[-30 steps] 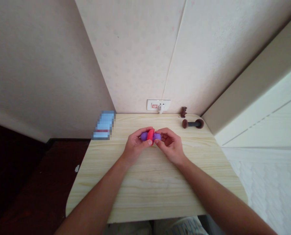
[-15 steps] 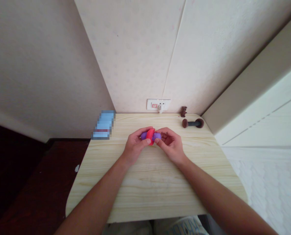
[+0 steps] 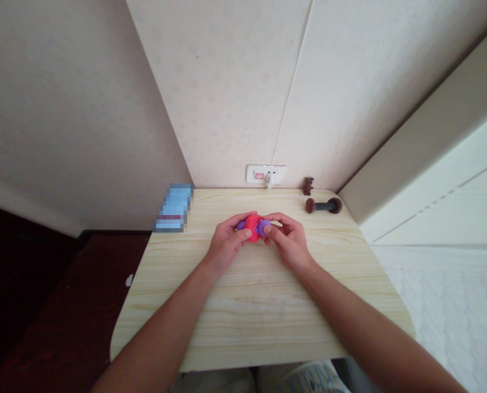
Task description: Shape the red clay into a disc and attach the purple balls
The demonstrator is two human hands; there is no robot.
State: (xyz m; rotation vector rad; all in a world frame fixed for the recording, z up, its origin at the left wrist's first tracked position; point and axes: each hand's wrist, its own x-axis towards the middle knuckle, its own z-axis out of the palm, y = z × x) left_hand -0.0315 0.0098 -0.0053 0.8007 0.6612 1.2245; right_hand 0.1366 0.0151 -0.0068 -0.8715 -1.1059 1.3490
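Observation:
Between both hands is a red-and-purple clay-like piece (image 3: 252, 228), with a rounded red middle and a purple lump showing on either side. My left hand (image 3: 229, 240) is closed round its left end, the thumb pressed on the red part. With thumb and fingers my right hand (image 3: 287, 240) pinches the purple lump at the right end. The fingers partly hide the left purple lump. The piece is held above the middle of the light wooden table (image 3: 263, 311).
At the table's back right lies a brown dumbbell-shaped object (image 3: 324, 206) with a black bar. Behind it a small brown figurine (image 3: 307, 186) stands by the wall. A pixelated blue item (image 3: 173, 208) is at the back left. A plug sits in the wall socket (image 3: 266, 174).
The piece has turned slightly in my hands, so the red part faces me more broadly. My right thumb has moved onto the right purple lump. The other objects stay put.

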